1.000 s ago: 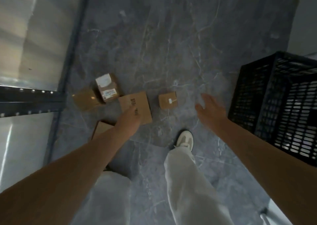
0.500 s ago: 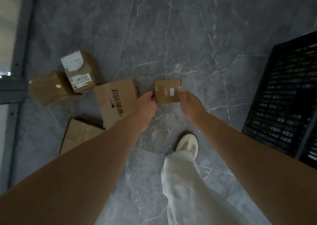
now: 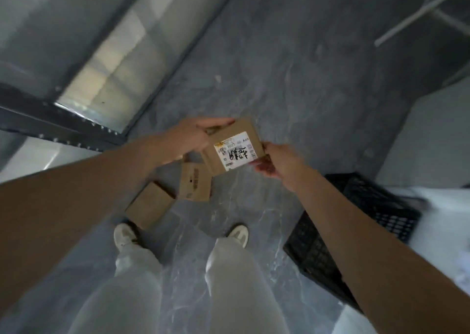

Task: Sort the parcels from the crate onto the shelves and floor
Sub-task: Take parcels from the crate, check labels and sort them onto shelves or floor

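Cardboard, matte brown and boxy, makes up the white-labelled parcel (image 3: 232,147) held above the veined grey floor (image 3: 279,79), the left hand (image 3: 193,135) gripping its far corner and the right hand (image 3: 277,160) pinching its near edge. Beneath lie a printed packet (image 3: 195,184) and a plain packet (image 3: 150,205), both flat. A black lattice crate (image 3: 356,232) stands right, a steel shelf frame (image 3: 63,127) left, with bare floor ahead.

left hand (image 3: 189,135) and right hand (image 3: 278,161) held out forward, both gripping
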Motion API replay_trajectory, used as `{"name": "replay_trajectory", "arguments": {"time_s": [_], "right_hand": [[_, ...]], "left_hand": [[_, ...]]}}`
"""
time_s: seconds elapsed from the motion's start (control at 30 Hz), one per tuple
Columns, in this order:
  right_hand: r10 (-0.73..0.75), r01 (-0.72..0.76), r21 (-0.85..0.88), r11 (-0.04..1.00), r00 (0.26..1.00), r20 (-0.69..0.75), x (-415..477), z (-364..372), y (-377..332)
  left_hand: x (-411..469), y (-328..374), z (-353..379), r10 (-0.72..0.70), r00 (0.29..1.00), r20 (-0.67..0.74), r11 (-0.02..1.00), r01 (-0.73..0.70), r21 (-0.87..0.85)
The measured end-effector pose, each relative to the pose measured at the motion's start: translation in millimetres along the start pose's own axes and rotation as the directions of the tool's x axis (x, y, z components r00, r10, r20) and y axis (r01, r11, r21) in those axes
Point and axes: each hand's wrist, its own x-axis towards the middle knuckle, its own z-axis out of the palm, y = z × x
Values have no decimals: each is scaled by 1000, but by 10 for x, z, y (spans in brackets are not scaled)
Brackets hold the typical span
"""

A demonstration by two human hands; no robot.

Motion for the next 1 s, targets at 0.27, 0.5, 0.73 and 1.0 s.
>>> {"name": "replay_trajectory", "arguments": {"time_s": [0.27,0.5,0.73,1.0], "right_hand": [[-436,414,195,889,896,83,-1696,158,-1746],[-576,546,206,812,693,434,-3081,1366,-2157],[-446,757,-209,619,559,700,-4439,3096,-1587],[0,789,-217,575,265,964,-5967,5012,-50]], "left_hand": [[-1951,995,-718,284,942,-178,910,-323,-258],[-3760,636,-1158,419,774,-475,840,-529,-120],[-5613,-448,-1179,234,577,-782,850,-512,-123],[-7591,-2111,-505,-114,243,-963,850,-478,-221]]}}
